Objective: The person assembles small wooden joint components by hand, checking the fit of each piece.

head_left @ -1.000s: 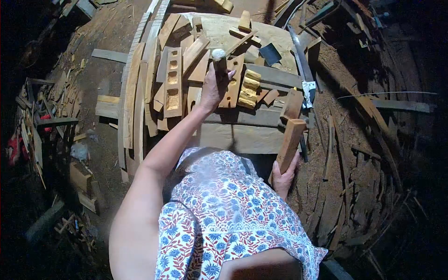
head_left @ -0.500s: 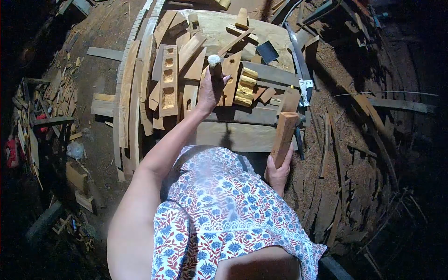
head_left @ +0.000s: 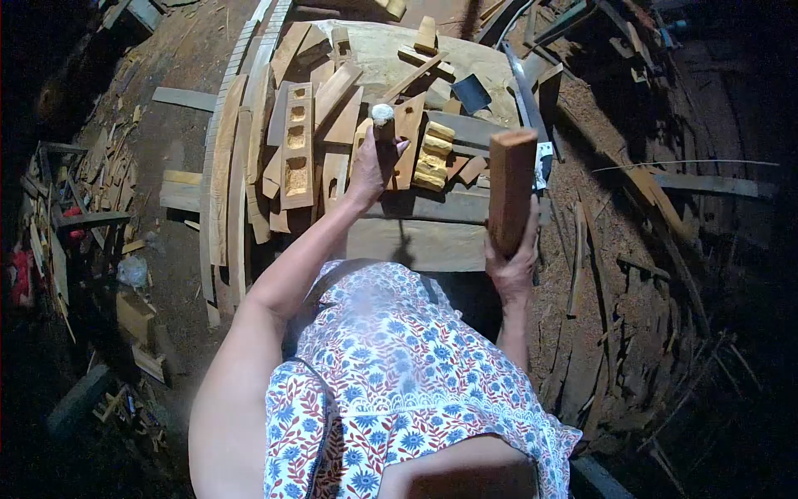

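Observation:
My left hand (head_left: 371, 170) is wrapped round an upright tool handle (head_left: 383, 123) with a whitish, battered top, above the wood pieces in the middle of the bench. The tool's lower end is hidden. In my right hand (head_left: 514, 264) is a thick reddish-brown wooden block (head_left: 509, 191), raised upright at the right side of the bench. A carved yellowish piece (head_left: 435, 156) lies just right of my left hand. To its left lies a board (head_left: 297, 145) with several square hollows.
Long planks (head_left: 224, 166) line the bench's left edge. A dark flat plate (head_left: 472, 94) lies on the pale log (head_left: 490, 62) at the back. A metal bar (head_left: 525, 96) runs along the right. Scrap wood (head_left: 100, 166) and sawdust cover the ground.
My right hand has lifted the wooden block upward and turned it more upright. My left hand stays in nearly the same place on the tool handle.

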A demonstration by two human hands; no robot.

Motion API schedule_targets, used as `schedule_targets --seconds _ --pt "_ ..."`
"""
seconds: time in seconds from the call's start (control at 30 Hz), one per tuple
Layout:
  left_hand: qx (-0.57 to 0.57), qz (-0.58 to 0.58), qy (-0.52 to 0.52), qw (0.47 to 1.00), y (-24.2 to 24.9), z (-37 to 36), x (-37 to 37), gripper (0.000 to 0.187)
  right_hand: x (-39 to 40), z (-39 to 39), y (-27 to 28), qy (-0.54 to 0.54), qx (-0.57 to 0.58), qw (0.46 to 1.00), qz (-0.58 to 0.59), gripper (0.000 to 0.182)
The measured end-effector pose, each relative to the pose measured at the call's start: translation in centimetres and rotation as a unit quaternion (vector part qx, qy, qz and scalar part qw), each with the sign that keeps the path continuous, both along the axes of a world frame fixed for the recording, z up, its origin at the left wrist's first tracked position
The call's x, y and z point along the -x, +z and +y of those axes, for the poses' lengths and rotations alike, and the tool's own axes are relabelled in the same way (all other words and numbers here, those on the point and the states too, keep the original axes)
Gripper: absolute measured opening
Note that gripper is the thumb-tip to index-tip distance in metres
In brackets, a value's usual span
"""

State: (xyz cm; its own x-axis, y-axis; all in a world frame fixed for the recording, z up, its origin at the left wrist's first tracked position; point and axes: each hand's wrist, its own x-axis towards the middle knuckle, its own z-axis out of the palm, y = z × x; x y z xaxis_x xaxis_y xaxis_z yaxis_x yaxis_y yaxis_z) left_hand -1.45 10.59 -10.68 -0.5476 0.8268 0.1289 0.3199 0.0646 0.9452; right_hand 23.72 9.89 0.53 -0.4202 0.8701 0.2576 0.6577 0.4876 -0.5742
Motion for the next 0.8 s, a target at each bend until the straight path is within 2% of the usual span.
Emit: schedule_targets --seconds 0.07,0.1,0.17,0.2,0.27,0.3,0.33,0.37,0.43,0.47,0.5,0.57,0.6,0.63,0.7,0.77,0.8 --pt "0.03 -0.097 -0.009 0.995 1.2 -0.2 -0.3 0.034 1.2 2.0 0.7 0.056 -0.056 0.996 0.045 0.082" --pt "0.027 -0.097 -0.008 0.995 1.3 -0.4 -0.4 0.034 2.1 2.7 1.4 0.057 -0.06 0.996 0.045 0.082" --pt "-0.006 -0.058 0.005 0.998 1.0 -0.4 -0.5 0.032 3.6 3.8 4.0 0.153 -0.12 0.976 0.097 0.083" --pt "-0.049 0.015 0.005 0.999 0.3 -0.2 -0.3 0.031 4.3 3.7 5.9 0.133 -0.088 0.986 0.054 0.083" --pt "-0.055 0.023 0.002 0.998 -0.3 0.1 -0.8 0.031 5.9 4.7 7.9 0.162 -0.127 0.977 0.063 0.084" --pt "-0.063 0.029 -0.002 0.998 -0.1 0.1 -0.8 0.031 6.9 4.9 8.4 0.189 -0.167 0.965 0.07 0.085" --pt "-0.061 0.091 0.009 0.994 0.2 0.0 -1.0 0.031 7.5 4.9 8.3 0.204 -0.163 0.963 0.059 0.087" --pt "-0.068 0.073 0.009 0.995 -0.4 -0.1 -1.2 0.029 8.2 5.4 6.6 0.223 -0.196 0.95 0.096 0.091" --pt "-0.092 0.022 -0.024 0.995 -0.7 -0.4 -1.5 0.028 9.1 5.6 5.7 0.24 -0.014 0.971 -0.014 0.091" --pt "-0.105 0.041 -0.05 0.992 -1.1 -0.5 -1.6 0.031 9.8 5.5 5.4 0.212 -0.004 0.946 -0.246 0.094" --pt "-0.109 0.07 -0.04 0.991 -2.1 -0.2 -1.9 0.034 10.1 5.8 4.6 0.214 0.009 0.937 -0.275 0.091" --pt "-0.025 -0.066 -0.039 0.997 -5.5 0.8 -2.0 0.035 10.0 5.5 5.6 0.209 -0.017 0.951 -0.228 0.092" --pt "-0.044 0.001 -0.044 0.998 -0.9 -0.4 -2.2 0.037 10.1 5.3 6.6 0.202 0.002 0.965 -0.164 0.091" --pt "-0.041 -0.018 -0.045 0.998 -1.4 -0.3 -2.2 0.038 10.3 4.9 7.6 0.192 0.023 0.976 -0.099 0.09" --pt "-0.001 0.079 0.004 0.997 1.5 -1.3 -2.7 0.038 10.8 4.1 8.7 0.166 -0.033 0.985 0.003 0.085" --pt "0.007 0.063 -0.011 0.998 -1.1 -0.8 -2.6 0.04 10.4 4.2 5.9 0.173 -0.011 0.982 0.077 0.087" --pt "-0.025 0.039 -0.034 0.998 -2.1 -0.7 -2.5 0.041 9.8 4.4 4.3 0.177 0.028 0.984 -0.024 0.088"
